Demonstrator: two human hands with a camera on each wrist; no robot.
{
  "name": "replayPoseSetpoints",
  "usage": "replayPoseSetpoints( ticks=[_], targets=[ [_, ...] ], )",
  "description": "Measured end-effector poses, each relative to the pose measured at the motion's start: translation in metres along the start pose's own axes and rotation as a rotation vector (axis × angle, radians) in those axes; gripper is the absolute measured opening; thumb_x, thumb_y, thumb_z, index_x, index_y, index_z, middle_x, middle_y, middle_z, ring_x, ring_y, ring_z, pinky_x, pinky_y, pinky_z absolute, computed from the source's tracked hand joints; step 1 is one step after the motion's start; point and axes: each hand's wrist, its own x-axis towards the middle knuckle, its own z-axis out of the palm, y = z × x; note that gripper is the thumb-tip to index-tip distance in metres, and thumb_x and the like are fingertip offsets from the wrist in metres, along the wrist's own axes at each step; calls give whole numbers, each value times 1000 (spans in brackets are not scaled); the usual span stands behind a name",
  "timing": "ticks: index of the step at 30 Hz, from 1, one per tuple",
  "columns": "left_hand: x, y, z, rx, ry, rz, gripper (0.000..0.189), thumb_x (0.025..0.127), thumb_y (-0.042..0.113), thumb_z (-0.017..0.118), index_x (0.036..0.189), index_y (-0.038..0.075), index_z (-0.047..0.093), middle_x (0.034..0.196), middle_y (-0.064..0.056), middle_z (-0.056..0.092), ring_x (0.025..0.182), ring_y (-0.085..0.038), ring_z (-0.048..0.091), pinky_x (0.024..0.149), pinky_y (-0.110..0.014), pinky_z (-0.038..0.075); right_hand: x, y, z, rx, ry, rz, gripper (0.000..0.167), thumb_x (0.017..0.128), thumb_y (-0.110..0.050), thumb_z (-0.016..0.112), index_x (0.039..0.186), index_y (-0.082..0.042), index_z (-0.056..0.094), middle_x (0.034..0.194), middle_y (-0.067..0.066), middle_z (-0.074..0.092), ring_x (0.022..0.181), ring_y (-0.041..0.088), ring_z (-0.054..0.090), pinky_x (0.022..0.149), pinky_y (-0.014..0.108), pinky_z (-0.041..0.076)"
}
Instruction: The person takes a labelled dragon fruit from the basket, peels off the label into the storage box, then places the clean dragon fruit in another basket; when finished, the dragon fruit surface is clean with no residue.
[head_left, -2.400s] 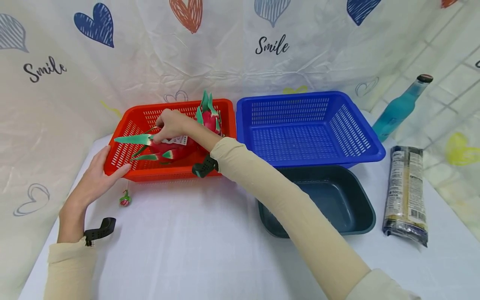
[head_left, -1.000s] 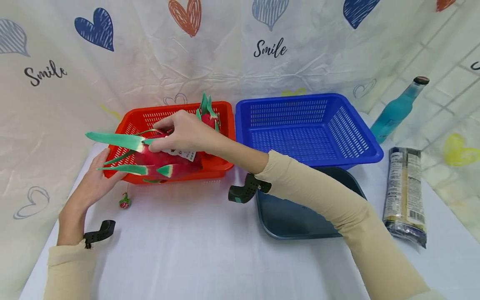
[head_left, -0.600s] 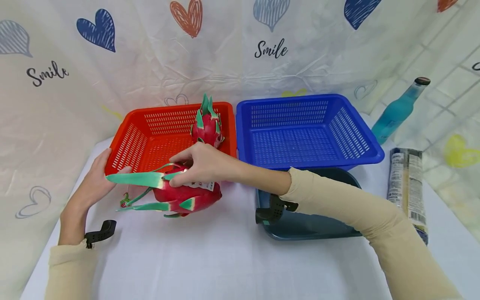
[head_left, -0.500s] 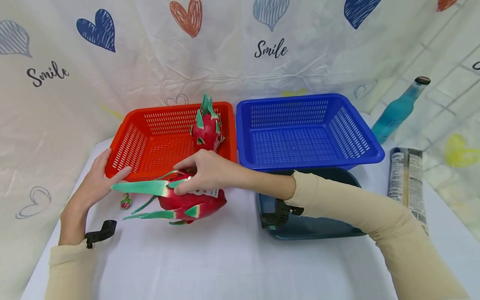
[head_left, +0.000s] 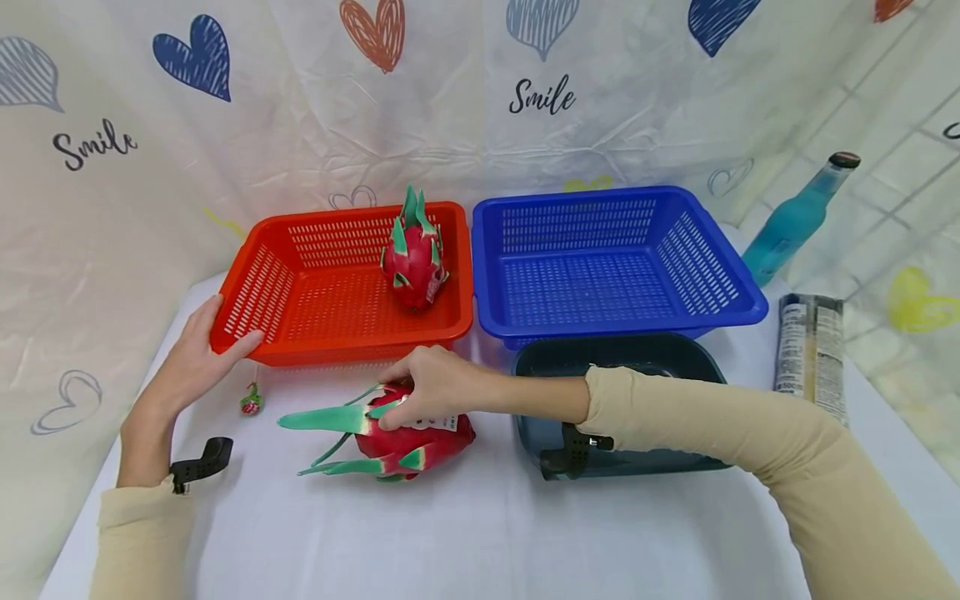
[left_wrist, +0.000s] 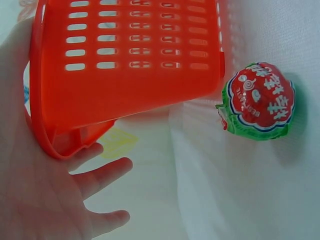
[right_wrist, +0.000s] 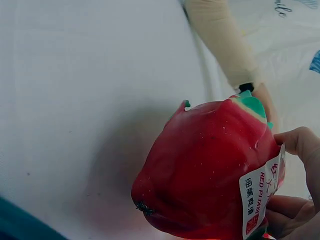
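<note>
Pitaya (head_left: 423, 446) gripped by right hand (head_left: 438, 387); left hand (head_left: 191, 358), fingers straight, touching red basket (head_left: 322, 315). Candy (head_left: 251, 401) near basket; right sleeve (head_left: 675, 412) crosses over tray (head_left: 562, 354).

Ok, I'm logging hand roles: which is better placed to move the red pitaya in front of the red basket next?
Probably the right hand: it grips the red pitaya. The left hand rests at the near left corner of the red basket, not touching that fruit.
</note>
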Motion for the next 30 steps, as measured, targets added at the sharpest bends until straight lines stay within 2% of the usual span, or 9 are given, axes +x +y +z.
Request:
replayPoseSetpoints(
  ticks=[5, 9, 13, 18, 22, 30],
  targets=[
    [1, 0, 0, 10, -4, -8, 97, 92, 53, 53, 156, 12, -6, 158, -28, 11, 131, -49, 28, 90, -68, 45, 3, 7, 4, -18, -6, 7, 53, 82, -31, 73, 130, -13, 63, 112, 1, 73, 98, 9, 60, 70, 13, 51],
    [1, -1, 1, 12, -8, -11, 97, 92, 54, 53, 156, 12, -6, 158, -28, 12, 131, -48, 28, 91, -68, 45, 4, 7, 6, -28, -10, 22, 54, 82, -32, 73, 131, -13, 62, 111, 0, 73, 96, 9, 61, 70, 14, 52],
    [1, -1, 0, 10, -8, -16, 97, 92, 55, 53, 156, 13, -7, 159, -27, 9, 132, -49, 28, 92, -68, 44, 3, 5, 13, -94, -29, 18, 58, 82, -36, 72, 135, -15, 58, 109, -3, 71, 96, 7, 57, 71, 16, 51],
    [2, 0, 0, 10, -10, -18, 97, 92, 55, 53, 156, 14, -7, 159, -27, 8, 132, -49, 27, 92, -69, 43, 0, 3, 22, -174, -33, -42, 60, 83, -39, 70, 136, -15, 56, 118, -5, 67, 103, 7, 55, 78, 16, 49],
    [2, 1, 0, 15, -16, -14, 97, 92, 54, 53, 156, 14, -7, 159, -27, 9, 131, -49, 28, 91, -69, 44, -3, 3, 26, -180, -23, -54, 61, 83, -39, 71, 137, -15, 55, 120, -5, 66, 104, 7, 55, 79, 16, 50],
    [2, 0, -1, 35, -14, -21, 96, 92, 55, 51, 156, 13, -7, 159, -27, 8, 132, -50, 27, 92, -71, 42, -8, 4, 32, -208, -44, -64, 66, 86, -42, 68, 142, -14, 48, 133, -1, 58, 121, 12, 50, 92, 22, 50]
  ],
)
